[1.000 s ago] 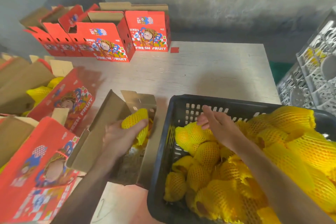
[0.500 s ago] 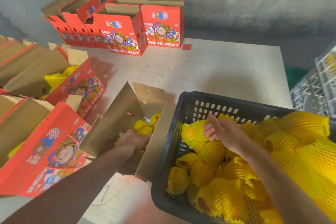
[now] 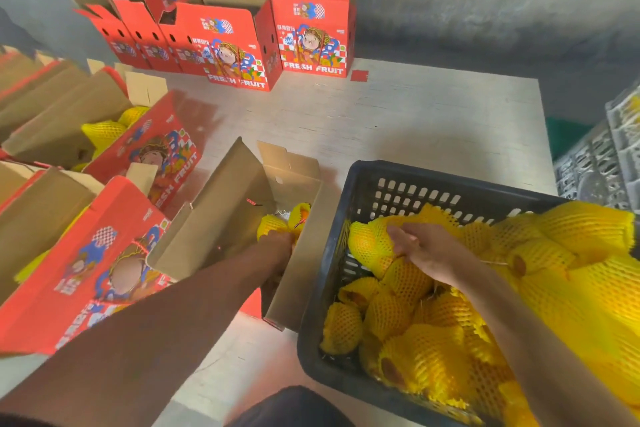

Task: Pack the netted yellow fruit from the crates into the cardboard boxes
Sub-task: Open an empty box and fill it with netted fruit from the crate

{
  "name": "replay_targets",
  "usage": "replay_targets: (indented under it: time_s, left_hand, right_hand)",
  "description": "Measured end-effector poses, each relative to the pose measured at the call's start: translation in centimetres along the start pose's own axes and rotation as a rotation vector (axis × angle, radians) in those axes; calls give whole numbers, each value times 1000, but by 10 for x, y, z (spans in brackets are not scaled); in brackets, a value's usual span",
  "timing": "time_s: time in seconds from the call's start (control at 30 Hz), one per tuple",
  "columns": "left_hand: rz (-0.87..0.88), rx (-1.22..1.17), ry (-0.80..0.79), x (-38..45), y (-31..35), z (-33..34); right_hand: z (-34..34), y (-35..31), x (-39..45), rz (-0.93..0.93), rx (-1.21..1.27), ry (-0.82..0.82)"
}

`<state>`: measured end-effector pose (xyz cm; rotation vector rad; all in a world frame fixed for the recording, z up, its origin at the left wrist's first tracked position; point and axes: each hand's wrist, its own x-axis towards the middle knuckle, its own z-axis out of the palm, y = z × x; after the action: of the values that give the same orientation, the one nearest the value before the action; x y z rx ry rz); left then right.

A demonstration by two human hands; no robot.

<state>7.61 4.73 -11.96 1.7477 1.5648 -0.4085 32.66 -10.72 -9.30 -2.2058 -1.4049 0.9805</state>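
Left hand point(image 3: 277, 241) now perhaps deeper in open box point(image 3: 221, 204)

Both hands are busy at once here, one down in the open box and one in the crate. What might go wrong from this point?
The left hand is deep in the open box, hidden by a flap, so placement is blind and fruit may bruise. The right hand rests on one netted fruit atop a loose heap; lifting it may shift others in the black crate.
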Motion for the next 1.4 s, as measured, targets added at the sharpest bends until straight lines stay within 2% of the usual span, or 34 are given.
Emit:
replay_targets:
  time_s: [0.07, 0.2, 0.3, 0.4, 0.53, 0.63, 0.7, 0.77, 0.83, 0.87, 0.9, 0.97, 1.0, 1.07, 1.13, 1.17, 1.27, 1.3, 1.33, 1.4]
  left_hand:
    - [43, 19, -109, -3, -4, -9]
    - [169, 35, -213, -14, -22, -18]
    - [226, -153, -233, -31, -34, -9]
    - [227, -547, -235, -46, -25, 8]
    - [294, -735, -260, -62, -11, 35]
    - [231, -779, -233, -65, -10, 34]
    - [252, -822, -199, -67, -15, 30]
    - [354, -794, -21, -69, -18, 27]
    - [469, -910, 124, -67, -15, 18]
    - [494, -1067, 109, -65, -12, 11]
    - [492, -1257, 13, -65, -8, 3]
    - [484, -1591, -340, -68, -2, -8]
    - [476, -1678, -506, -70, -2, -11]
    - [479, -1742, -710, -73, -8, -16]
    - [361, -1854, -732, -70, -17, -21]
    - [259, -1907, -676, -68, -21, -23]
    - [-34, -1959, -432, -56, -36, -20]
    - [-98, -1935, -389, -54, -40, -19]
    - [-142, -1912, -383, -52, -42, -17]
    - [-203, -1878, -427, -53, -44, -12]
  right_hand:
    - [-1, 4, 2, -5, -69, 6]
    - [8, 1, -2, 66, -267, -163]
    - [24, -9, -7, 22, -629, -47]
    - [41, -13, -9, 74, -888, -71]
    - [61, -10, -9, 77, -916, -181]
    - [61, -3, -8, 83, -927, -90]
    - [55, -1, -7, 61, -890, -52]
    - [47, -9, -9, 33, -773, -2]
    - [33, -27, -13, -10, -511, 170]
    - [24, -39, -17, -45, -324, 282]
    - [16, -55, -23, -79, -128, 370]
    - [-1, -92, -34, -181, 203, 350]
    - [-5, -107, -40, -229, 309, 294]
    - [-8, -122, -44, -252, 349, 272]
    - [-3, -113, -41, -147, 188, 283]
    - [3, -101, -37, -48, 11, 205]
    - [48, -62, -36, 222, -624, -317]
    - [66, -53, -40, 219, -753, -400]
    - [80, -44, -42, 181, -822, -399]
    - [94, -30, -39, 117, -840, -296]
